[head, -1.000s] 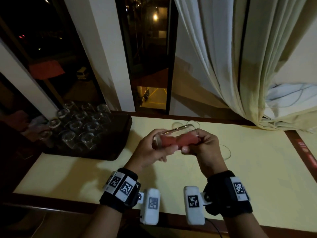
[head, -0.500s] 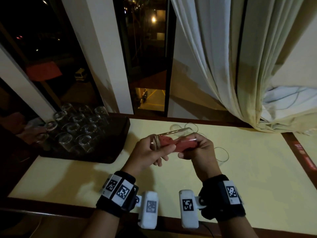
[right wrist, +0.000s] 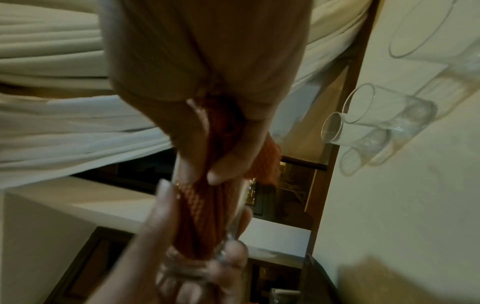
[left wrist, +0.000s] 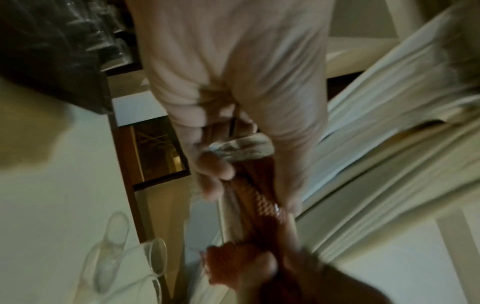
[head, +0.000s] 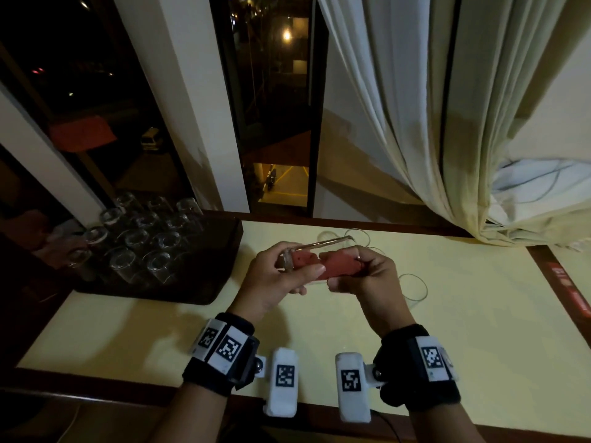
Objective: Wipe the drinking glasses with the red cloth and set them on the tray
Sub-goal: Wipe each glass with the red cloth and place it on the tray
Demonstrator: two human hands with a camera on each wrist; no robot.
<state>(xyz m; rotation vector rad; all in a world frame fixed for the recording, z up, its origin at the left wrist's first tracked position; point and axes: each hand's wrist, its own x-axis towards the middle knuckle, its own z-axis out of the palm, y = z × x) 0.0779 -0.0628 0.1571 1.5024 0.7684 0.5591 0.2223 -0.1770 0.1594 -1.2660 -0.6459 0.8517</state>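
In the head view I hold a clear drinking glass (head: 315,247) on its side above the table. My left hand (head: 295,271) grips its thick base. The red cloth (head: 335,266) is stuffed into the glass, and my right hand (head: 353,276) grips the cloth at the mouth. In the left wrist view the left hand (left wrist: 221,170) holds the glass base (left wrist: 241,149) with the red cloth (left wrist: 259,201) beyond it. In the right wrist view the right hand (right wrist: 223,156) pinches the red cloth (right wrist: 205,209) inside the glass (right wrist: 192,265). A dark tray (head: 208,292) at the left holds several glasses (head: 137,241).
Loose glasses stand on the yellow table (head: 463,314): two behind my hands (head: 357,235) and one to the right (head: 414,289). They show again in the right wrist view (right wrist: 384,121). A curtain (head: 447,123) hangs at the back right, over a dark window.
Both hands stay together over the table with the glass and cloth. The cloth has shifted slightly inside the glass; the view has tilted a little.
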